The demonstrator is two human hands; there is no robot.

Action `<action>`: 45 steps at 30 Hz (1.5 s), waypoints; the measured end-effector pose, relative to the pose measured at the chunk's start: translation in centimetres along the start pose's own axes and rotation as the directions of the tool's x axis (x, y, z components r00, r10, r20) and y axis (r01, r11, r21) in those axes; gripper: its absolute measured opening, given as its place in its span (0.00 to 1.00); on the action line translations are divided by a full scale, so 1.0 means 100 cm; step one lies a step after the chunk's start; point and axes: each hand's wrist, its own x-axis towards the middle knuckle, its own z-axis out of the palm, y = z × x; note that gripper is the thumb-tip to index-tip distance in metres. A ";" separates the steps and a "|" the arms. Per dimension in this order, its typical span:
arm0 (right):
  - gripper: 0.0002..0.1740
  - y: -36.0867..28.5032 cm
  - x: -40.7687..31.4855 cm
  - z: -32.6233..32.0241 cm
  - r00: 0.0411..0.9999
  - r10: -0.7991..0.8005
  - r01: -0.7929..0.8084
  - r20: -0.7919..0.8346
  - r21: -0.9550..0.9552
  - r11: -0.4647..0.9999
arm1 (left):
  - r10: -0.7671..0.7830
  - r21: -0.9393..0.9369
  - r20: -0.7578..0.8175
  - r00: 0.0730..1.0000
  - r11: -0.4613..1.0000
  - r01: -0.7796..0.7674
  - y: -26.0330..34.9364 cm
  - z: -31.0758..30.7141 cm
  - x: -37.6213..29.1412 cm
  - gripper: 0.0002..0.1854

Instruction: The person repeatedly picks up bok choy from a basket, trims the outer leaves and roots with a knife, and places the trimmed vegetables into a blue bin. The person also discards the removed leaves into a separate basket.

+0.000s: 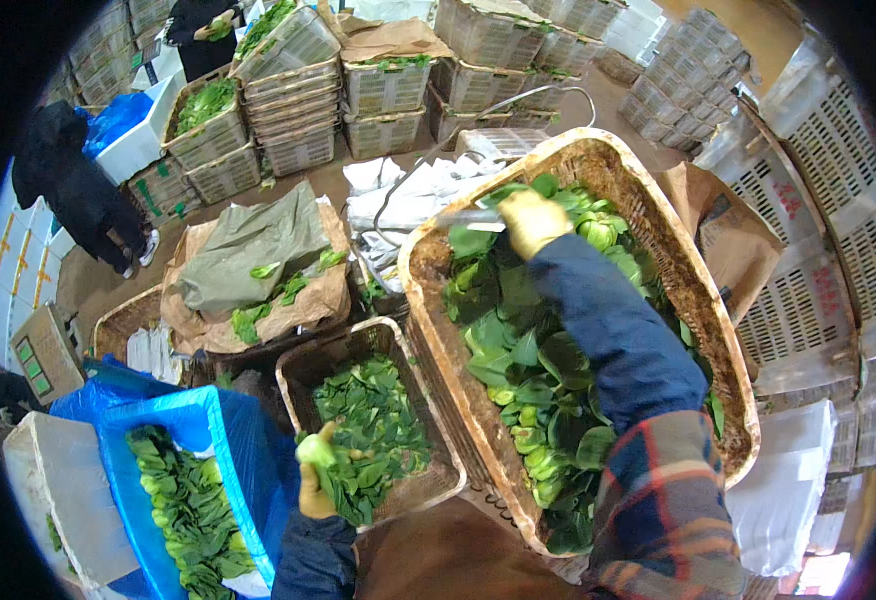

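Note:
My left hand (316, 491), in a yellowish glove, grips a head of bok choy (315, 451) by its pale base, its leaves spreading to the right. It is at the near left corner of a small plastic crate (447, 491) holding loose green leaves (378, 405). My right hand (531, 221), gloved too, reaches into the far end of a large, dirt-stained crate (742, 442) full of bok choy (535, 442). A blurred, flat metal blade (471, 217), apparently a knife, juts left from its closed fingers. Leaves beneath the right hand are partly hidden by my sleeve.
A blue-lined box (216, 442) at the left holds rows of bok choy (190, 517). Brown paper and grey-green cloth (258, 255) cover a crate beyond. Stacked crates (385, 105) line the back; perforated crates (798, 277) stand right. A person in dark clothes (77, 180) stands far left.

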 end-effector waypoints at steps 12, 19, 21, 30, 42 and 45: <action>0.20 -0.211 -0.185 -0.107 0.757 -0.194 0.610 -0.624 0.568 0.553 | -0.059 -0.147 0.170 0.984 0.986 0.084 -0.009 0.026 -0.002 0.51; 0.28 -0.303 -0.255 -0.059 0.802 -0.318 0.594 -0.505 0.731 0.336 | -0.154 -0.020 0.163 0.975 0.987 0.159 0.031 0.014 -0.053 0.51; 0.31 -0.299 -0.262 -0.062 0.865 -0.431 0.370 -0.256 0.906 0.205 | -0.222 0.244 0.152 0.963 0.953 0.181 0.056 0.016 -0.054 0.48; 0.30 -0.277 -0.251 -0.099 0.993 -0.117 0.051 0.023 0.806 0.590 | 0.030 0.892 0.431 0.902 -0.169 -0.420 0.122 0.076 -0.054 0.21; 0.38 -0.303 -0.267 -0.119 0.941 -0.246 0.022 0.234 0.682 0.731 | -0.277 0.883 0.245 0.929 0.460 -0.095 0.098 0.096 -0.086 0.29; 0.37 -0.294 -0.296 -0.102 0.938 -0.283 0.045 0.200 0.740 0.671 | -0.288 0.805 0.415 0.863 0.558 -0.201 0.088 0.112 -0.098 0.27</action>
